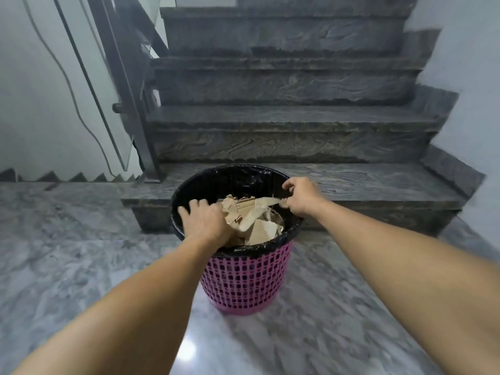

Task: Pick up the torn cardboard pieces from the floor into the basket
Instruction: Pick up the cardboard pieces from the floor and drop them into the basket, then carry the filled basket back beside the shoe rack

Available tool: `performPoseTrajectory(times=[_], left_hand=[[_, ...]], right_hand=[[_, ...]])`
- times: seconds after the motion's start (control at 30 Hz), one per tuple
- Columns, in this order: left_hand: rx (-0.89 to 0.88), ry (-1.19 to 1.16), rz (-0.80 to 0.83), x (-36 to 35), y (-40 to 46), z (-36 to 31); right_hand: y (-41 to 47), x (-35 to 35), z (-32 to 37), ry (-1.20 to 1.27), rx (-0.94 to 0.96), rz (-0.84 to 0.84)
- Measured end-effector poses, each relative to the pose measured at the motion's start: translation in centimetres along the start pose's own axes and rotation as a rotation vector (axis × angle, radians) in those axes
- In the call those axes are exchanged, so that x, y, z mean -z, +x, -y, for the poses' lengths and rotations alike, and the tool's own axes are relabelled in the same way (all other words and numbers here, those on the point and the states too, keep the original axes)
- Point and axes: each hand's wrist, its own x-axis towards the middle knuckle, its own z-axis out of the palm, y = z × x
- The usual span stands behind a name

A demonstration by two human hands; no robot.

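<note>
Two bare hands reach over one pink lattice basket with a black liner, standing on grey marble floor at the foot of dark stone stairs. Left hand: palm down on the near-left part of the opening, fingers curled over the pile; the torn cardboard pieces lie under its fingers and just to its right, heaped inside the basket up to rim level. Right hand: over the far-right rim, thumb and fingers pinching the end of a pale cardboard strip that runs leftward from it across the top of the heap. Metal railing post stands well left of the left hand.
</note>
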Motion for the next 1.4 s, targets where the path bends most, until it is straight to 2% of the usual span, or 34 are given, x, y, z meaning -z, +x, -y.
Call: performPoseTrajectory(times=[0.13, 0.33, 0.43, 0.53, 0.63, 0.7, 0.77, 0.93, 1.1, 1.3, 1.4], left_hand=[[0.143, -0.089, 0.104, -0.9, 0.6, 2.6], [0.038, -0.016, 0.172, -1.2, 0.3, 2.6], [-0.011, 0.087, 0.213, -1.0, 0.5, 2.7], [-0.196, 0.226, 0.228, -1.5, 2.3, 1.7], [-0.194, 0.100, 0.498, -2.4, 4.9, 0.9], [-0.142, 0.057, 0.621, -3.6, 6.2, 0.7], [-0.101, 0.035, 0.676, -5.2, 7.2, 0.4], [-0.032, 0.048, 0.734, -7.5, 7.7, -0.3], [-0.015, 0.144, 0.708, -9.2, 7.3, -0.6], [-0.056, 0.143, 0.807, -4.1, 7.1, 0.1], [-0.080, 0.172, 0.782, -1.2, 7.3, 1.4]], right_hand=[[-1.6, -0.4, 0.1, -0.150, 0.079, 0.031], [-2.2, -1.6, 1.3, -0.383, 0.135, 0.145], [-1.6, -2.8, 2.4, -0.462, 0.189, 0.312], [0.3, -4.9, 2.5, -0.541, 0.173, 0.561], [3.0, -7.6, 1.7, -0.664, 0.163, 0.695], [4.2, -9.2, 1.1, -0.694, 0.160, 0.713], [5.2, -10.4, 0.3, -0.703, 0.143, 0.726], [5.3, -11.6, 0.3, -0.686, 0.056, 0.846], [4.7, -13.1, 0.2, -0.708, 0.023, 0.829], [5.7, -7.3, 0.7, -0.660, 0.156, 0.853], [5.9, -3.2, 1.3, -0.622, 0.274, 0.748]])
